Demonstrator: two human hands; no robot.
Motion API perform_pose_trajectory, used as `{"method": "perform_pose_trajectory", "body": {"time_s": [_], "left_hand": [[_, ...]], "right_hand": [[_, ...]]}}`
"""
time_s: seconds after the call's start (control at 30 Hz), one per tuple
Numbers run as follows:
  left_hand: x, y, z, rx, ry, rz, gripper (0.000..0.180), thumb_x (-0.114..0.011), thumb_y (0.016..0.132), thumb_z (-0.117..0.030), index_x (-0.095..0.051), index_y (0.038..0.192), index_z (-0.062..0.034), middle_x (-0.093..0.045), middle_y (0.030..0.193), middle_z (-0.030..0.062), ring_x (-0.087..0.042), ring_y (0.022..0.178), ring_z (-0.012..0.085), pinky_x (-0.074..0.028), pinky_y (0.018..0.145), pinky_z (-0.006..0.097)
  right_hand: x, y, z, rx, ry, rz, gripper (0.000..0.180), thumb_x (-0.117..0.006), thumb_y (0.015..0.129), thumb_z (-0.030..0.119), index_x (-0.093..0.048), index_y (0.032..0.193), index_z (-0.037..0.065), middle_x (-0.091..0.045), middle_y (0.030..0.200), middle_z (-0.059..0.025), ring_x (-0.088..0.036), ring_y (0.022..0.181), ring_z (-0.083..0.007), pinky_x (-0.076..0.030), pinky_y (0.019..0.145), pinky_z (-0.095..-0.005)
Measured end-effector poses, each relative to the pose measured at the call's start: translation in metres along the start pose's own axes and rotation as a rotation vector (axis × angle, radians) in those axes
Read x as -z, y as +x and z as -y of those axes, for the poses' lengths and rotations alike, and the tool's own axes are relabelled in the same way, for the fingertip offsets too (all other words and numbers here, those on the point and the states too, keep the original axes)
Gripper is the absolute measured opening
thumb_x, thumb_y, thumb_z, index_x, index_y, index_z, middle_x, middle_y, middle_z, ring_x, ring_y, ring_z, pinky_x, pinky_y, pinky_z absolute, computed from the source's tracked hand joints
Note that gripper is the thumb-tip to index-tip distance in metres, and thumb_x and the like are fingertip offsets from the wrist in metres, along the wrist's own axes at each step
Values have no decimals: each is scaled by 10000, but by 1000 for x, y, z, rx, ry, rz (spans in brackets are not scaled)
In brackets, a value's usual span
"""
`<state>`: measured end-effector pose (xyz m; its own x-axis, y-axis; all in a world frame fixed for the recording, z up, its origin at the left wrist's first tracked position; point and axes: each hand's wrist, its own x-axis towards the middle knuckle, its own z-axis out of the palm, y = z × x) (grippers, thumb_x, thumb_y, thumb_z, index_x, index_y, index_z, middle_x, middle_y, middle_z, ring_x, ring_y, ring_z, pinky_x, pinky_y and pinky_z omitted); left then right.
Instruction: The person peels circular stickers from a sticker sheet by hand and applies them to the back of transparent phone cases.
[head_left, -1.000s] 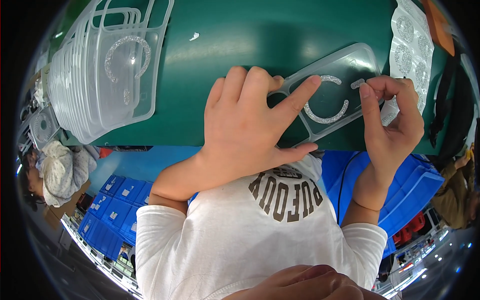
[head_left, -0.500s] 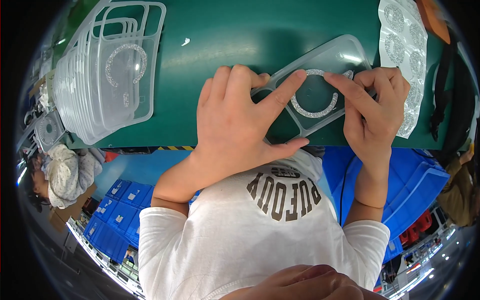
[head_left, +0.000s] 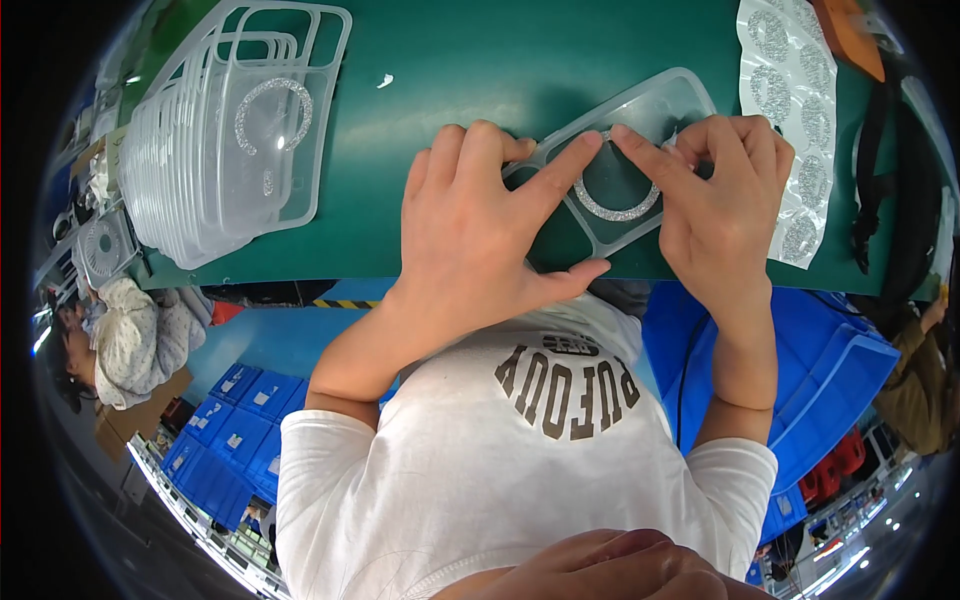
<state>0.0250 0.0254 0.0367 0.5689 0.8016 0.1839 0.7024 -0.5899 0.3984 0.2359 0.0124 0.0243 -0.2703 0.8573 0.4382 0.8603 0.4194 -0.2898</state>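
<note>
On the front of the white T-shirt [head_left: 450,490], beyond the near edge of the green table [head_left: 450,60]: bold dark capitals [head_left: 583,428], fanned in a curve. Closer to that edge, a small dark oval [head_left: 570,345] with letters set inside (too cramped to make out surely). On the stacked blue bins [head_left: 210,490], beyond the near edge toward its left end: white labels [head_left: 235,441], too small to read. Just past the same edge, a yellow-and-black striped marking [head_left: 345,303].

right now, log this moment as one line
left hand: index at glittery ring; right hand: index at ring; clear case: on green table, beneath ring; case stack: left; white sheet: right
</note>
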Motion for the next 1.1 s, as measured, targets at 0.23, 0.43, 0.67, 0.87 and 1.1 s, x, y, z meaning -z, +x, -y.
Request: {"method": "perform_pose_trajectory", "body": {"time_s": [0.23,0.43,0.67,0.87,1.1], "left_hand": [[-7,-8,0,38,-38,-93,956,-886,492,-402,-560,1340,-104,-521,1075,89,-481,917,286,-406,751,404],[-3,-5,-6,86,-61,-28,1117,-896,521,-433,-395,1439,-41,-520,1171,142,-491,1065,347,-405,924,457],[-8,-5,-3,-31,-20,-65,1062,-899,528,-269,-407,1437,-28,-528,1182,170,-509,1087,372,-445,922,460],[15,1,1,-149,53,22,978,-859,552,-180,-433,1423,-48,-521,1281,167,-496,1127,375,-435,973,447],[61,13,21,-236,208,-24,968,-792,525,-59,-442,1428,-71,-573,1184,136,-488,1073,353,-431,967,441]], "right_hand": [[3,1,1,61,-107,-2,340,-690,695,48,-783,971,225,-455,783,12,-478,834,-208,-324,795,-401],[-4,-4,13,35,-149,-29,322,-653,710,88,-752,994,201,-515,812,-33,-506,888,-273,-352,814,-469],[-16,-11,18,79,-268,-128,306,-634,730,100,-758,1007,132,-586,811,-61,-527,906,-282,-388,859,-456],[21,-30,22,94,-206,-184,293,-659,714,63,-747,991,94,-605,770,-24,-552,882,-239,-383,880,-435],[97,-116,14,-250,256,-309,141,-712,837,45,-756,967,76,-679,700,-8,-587,707,-166,-420,765,-307]]}}
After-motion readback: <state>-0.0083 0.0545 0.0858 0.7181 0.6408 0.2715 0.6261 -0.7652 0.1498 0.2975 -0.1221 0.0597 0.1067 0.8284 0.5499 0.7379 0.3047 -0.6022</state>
